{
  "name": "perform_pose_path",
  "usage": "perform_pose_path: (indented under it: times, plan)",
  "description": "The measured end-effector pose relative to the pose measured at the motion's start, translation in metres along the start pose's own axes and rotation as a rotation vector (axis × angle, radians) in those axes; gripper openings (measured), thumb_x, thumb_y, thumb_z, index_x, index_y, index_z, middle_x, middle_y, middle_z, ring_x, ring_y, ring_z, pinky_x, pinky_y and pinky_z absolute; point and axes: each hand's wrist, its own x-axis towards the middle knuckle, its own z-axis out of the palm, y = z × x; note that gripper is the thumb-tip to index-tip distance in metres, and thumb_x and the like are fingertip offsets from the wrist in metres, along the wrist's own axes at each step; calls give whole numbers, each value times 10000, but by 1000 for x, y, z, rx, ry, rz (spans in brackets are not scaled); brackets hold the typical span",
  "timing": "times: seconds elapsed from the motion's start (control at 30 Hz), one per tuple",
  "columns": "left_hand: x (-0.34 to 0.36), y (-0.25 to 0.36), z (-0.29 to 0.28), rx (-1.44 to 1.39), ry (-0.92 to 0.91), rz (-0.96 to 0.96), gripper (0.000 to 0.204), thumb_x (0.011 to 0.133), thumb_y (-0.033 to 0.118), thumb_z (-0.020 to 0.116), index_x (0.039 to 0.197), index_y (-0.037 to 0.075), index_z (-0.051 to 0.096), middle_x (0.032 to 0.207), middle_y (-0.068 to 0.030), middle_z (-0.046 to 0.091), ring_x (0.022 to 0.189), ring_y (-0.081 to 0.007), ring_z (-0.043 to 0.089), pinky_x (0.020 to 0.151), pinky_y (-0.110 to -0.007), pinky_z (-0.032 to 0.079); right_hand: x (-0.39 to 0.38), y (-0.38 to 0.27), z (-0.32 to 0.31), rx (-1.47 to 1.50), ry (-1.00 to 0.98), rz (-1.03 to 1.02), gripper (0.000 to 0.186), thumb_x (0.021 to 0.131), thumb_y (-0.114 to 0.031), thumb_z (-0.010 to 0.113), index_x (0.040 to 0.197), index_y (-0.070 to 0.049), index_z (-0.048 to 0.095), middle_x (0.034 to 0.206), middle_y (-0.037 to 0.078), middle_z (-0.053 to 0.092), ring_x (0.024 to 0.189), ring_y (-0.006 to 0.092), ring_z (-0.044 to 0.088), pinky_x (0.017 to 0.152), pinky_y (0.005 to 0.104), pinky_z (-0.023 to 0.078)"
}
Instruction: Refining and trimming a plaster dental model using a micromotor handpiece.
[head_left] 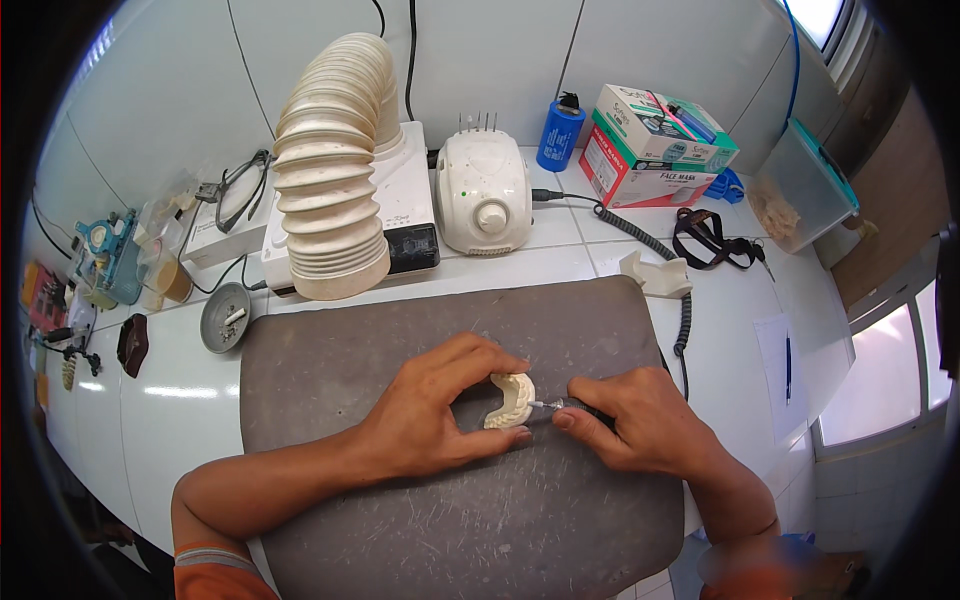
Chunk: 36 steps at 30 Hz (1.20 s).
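A cream-coloured dental cast (511, 402), curved like a horseshoe with teeth along its outer side, is held over the brown mat (340, 530). My left hand (430, 405) grips it from the left, thumb at its near end and fingers at its far end. My right hand (635, 418) is closed round a dark dental handpiece (590, 408), held like a pen and pointing left. Its thin bur (541, 404) reaches the right side of the cast, at the teeth. Whether the tip touches the surface is too small to tell.
Beyond the mat stand a ribbed suction hose (330, 190), a white control unit (486, 195) and a blue canister (561, 133). A coiled cord (640, 236) runs down by the mat's right edge, past a handpiece rest (655, 274). A grey dish (226, 318) sits at left, stacked boxes (655, 150) at back right.
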Motion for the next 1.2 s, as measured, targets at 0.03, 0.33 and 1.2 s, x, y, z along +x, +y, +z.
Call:
perform_pose_path:
  times: [0.03, 0.33, 1.2]
  plan:
    - [0, 0, 0, 7, -8, -9, 629, 828, 250, 1004, 1357, 31, 742, 1262, -145, 718, 1153, -263, 744, 994, -375, 621, 0, -1, -1, -2, -8, -3, 522, 1119, -514, 640, 879, -52, 671, 665, 207, 672, 636, 461, 680, 622, 552, 506]
    - [1, -1, 1, -12, 29, 19, 586, 854, 275, 981, 1329, 38, 732, 1199, -140, 718, 1089, -288, 756, 952, -399, 626, 0, 2, 5, -17, 50, -6, 505, 1127, -498, 635, 884, -55, 651, 663, 201, 667, 623, 462, 671, 610, 551, 501]
    - [0, -1, 1, -22, -2, 33, 618, 873, 264, 965, 1396, 49, 716, 1287, -151, 722, 1175, -317, 749, 1007, -415, 615, 0, 3, 6, 19, 91, 4, 495, 1125, -486, 649, 891, -50, 645, 653, 206, 655, 626, 467, 664, 616, 552, 495]
